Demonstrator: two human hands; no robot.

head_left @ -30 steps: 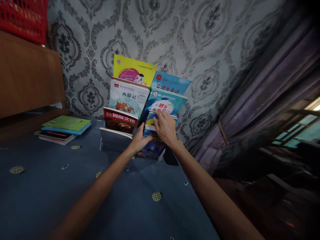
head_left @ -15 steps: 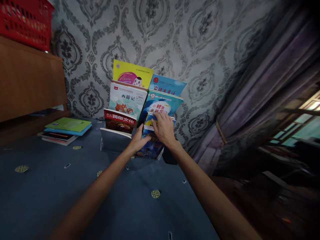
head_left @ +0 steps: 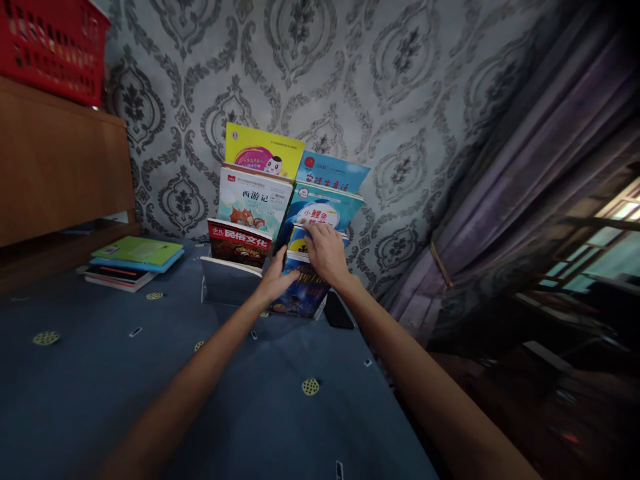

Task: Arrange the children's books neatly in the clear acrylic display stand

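A grey stand (head_left: 227, 283) holds books in stepped rows. My left hand (head_left: 275, 279) grips the left edge of a dark blue book (head_left: 300, 297) in the front right slot, its thumb across the cover. Just behind it, my right hand (head_left: 327, 253) bends its fingers over the top of a yellow-and-blue book (head_left: 299, 241); the fingertips are partly hidden. Farther back stand a teal book (head_left: 330, 200) and a light blue book (head_left: 335, 172). In the left column are a red book (head_left: 240, 241), a white book (head_left: 255, 200) and a yellow book (head_left: 265, 147).
A stack of books (head_left: 137, 253) with a green one on top lies at left, beside a wooden cabinet (head_left: 60, 167) bearing a red basket (head_left: 55, 53). A black phone-like object (head_left: 339, 311) lies right of the stand. A purple curtain (head_left: 480, 180) hangs at right.
The right-hand books have shifted slightly left and my right hand has moved a little with them. More of the dark blue cover shows. My left hand keeps its place.
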